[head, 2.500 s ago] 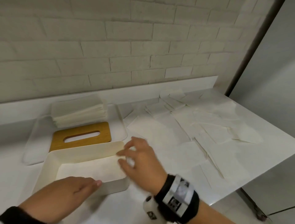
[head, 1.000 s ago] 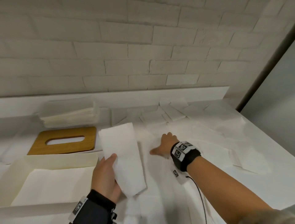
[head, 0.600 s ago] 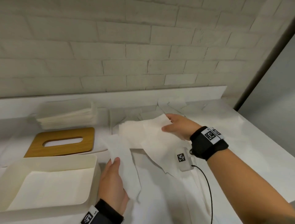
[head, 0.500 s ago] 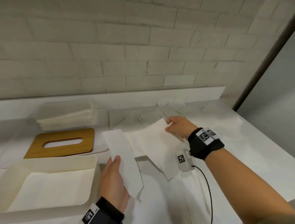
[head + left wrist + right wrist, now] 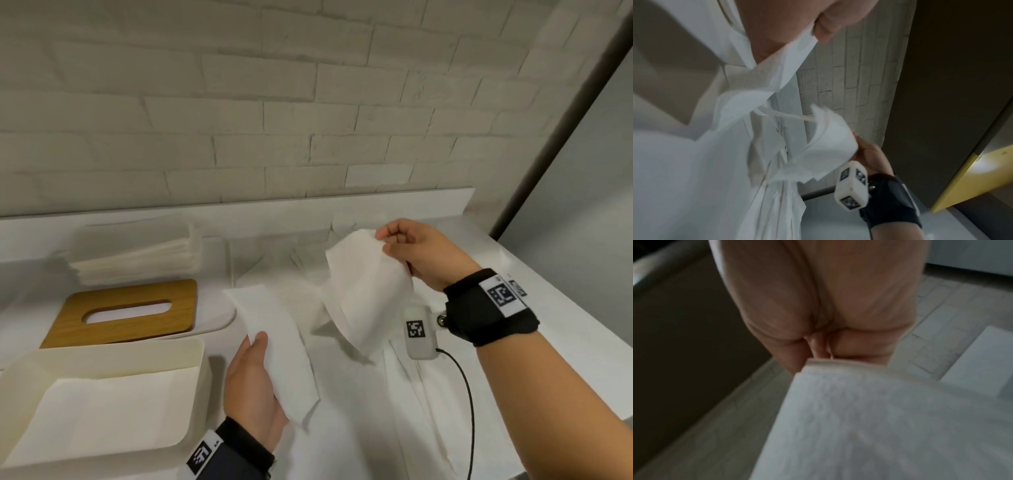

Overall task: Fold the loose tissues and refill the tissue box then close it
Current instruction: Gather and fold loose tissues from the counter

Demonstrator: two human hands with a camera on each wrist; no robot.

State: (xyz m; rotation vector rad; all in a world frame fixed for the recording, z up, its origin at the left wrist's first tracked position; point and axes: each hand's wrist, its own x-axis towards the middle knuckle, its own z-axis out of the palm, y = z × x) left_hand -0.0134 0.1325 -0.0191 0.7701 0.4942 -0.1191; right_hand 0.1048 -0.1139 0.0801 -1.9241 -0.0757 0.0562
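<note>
The right hand (image 5: 416, 253) pinches a limp white tissue sheet (image 5: 368, 291) aloft; the left hand (image 5: 253, 383) grips a folded white strip (image 5: 274, 339) beside the cream open box (image 5: 191, 387). Thin paper could tear or unfold.

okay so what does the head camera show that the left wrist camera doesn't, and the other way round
Only the head view shows the open tissue box, the wooden lid and the stack of folded tissues. Only the left wrist view shows a yellow edge low on the right. Both show the left hand holding a folded tissue and the right hand pinching a lifted loose tissue.
</note>
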